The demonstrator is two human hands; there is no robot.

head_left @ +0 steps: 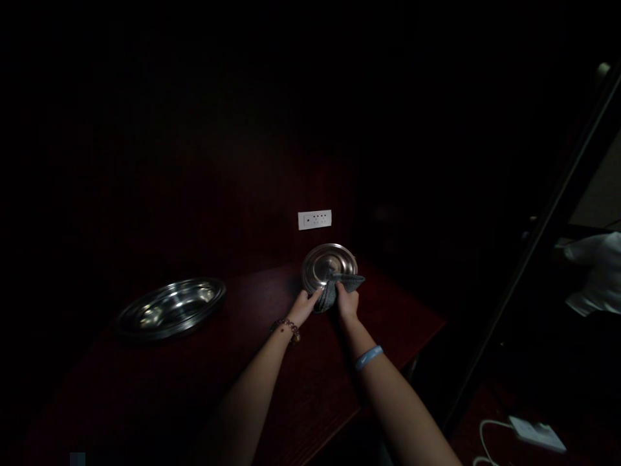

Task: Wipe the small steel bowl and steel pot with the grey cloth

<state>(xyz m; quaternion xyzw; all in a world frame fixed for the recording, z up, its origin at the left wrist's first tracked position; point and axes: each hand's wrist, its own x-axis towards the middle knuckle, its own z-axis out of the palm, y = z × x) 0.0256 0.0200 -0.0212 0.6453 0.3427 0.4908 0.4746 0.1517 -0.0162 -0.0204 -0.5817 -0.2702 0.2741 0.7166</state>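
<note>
A shiny round metal plate [315, 260] with concentric rings is held up over the dark red table, tilted toward me. My left hand [304, 307] grips its lower left rim, thumb on the near face and the other fingers hidden behind. Bunched in my right hand [347, 303] is a dark grey cloth [328, 296], pressed against the plate's lower right part. One corner of the cloth sticks out to the right, and a fold hangs between the two hands.
A large oval metal tray [169, 309] lies on the table [252, 330] at left. A white socket panel [315, 220] is on the dark wall behind. Beyond the table's right edge, a white power strip [537, 433] with a cable lies low down, and pale fabric [599, 272] shows at far right.
</note>
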